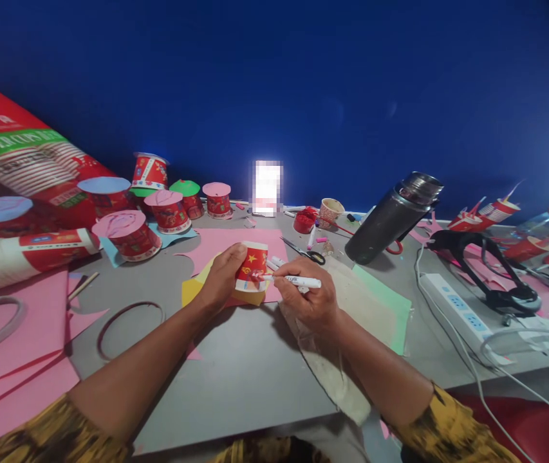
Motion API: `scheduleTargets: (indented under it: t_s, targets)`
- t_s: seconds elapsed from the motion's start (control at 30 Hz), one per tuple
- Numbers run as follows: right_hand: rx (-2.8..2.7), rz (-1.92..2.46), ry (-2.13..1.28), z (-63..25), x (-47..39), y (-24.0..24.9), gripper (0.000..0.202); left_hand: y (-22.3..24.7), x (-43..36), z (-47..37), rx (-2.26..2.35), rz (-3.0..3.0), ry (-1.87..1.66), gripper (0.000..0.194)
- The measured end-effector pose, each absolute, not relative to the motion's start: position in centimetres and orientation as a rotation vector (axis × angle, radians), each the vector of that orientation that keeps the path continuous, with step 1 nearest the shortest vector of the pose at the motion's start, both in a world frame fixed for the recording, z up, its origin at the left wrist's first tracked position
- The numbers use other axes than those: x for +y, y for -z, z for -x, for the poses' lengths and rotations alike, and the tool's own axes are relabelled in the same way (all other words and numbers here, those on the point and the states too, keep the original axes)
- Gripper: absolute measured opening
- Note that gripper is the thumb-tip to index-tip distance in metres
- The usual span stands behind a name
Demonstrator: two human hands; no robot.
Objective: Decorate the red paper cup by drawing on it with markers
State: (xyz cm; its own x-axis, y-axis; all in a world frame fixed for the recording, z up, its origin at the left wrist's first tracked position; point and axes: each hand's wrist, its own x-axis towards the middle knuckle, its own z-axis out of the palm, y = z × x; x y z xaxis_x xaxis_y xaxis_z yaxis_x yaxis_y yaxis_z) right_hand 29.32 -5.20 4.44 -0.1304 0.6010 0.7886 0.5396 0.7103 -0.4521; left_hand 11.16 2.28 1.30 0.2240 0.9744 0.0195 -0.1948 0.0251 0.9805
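A red paper cup (253, 262) with a yellow star and white rims is held by my left hand (223, 273), whose fingers wrap round its left side. My right hand (309, 292) grips a white marker pen (303, 281) like a writing tool, its tip at the cup's lower right side. Whether the tip touches the cup I cannot tell for sure. Under the cup lie yellow paper (194, 292) and a pink sheet (206, 247). A cloth (332, 360) lies beneath my right wrist. Scissors (303, 251) with black handles rest just beyond my right hand.
Several paper cups topped with coloured discs, such as a pink-topped cup (127, 235), stand at the left beside a bag of paper cups (23, 154). A dark flask (392, 218), a power strip (457, 312) with cables and a black headband-like frame (491, 270) occupy the right.
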Motion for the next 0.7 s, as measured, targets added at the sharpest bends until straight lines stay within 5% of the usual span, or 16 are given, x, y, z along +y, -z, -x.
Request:
scheduleTargets:
  t_s: [0.7]
  targets:
    - [-1.807, 0.952, -0.135, -29.79, -5.19, -4.43, 0.017, -1.25, 2.34, -11.25, 0.954, -1.157, -1.146, 0.066]
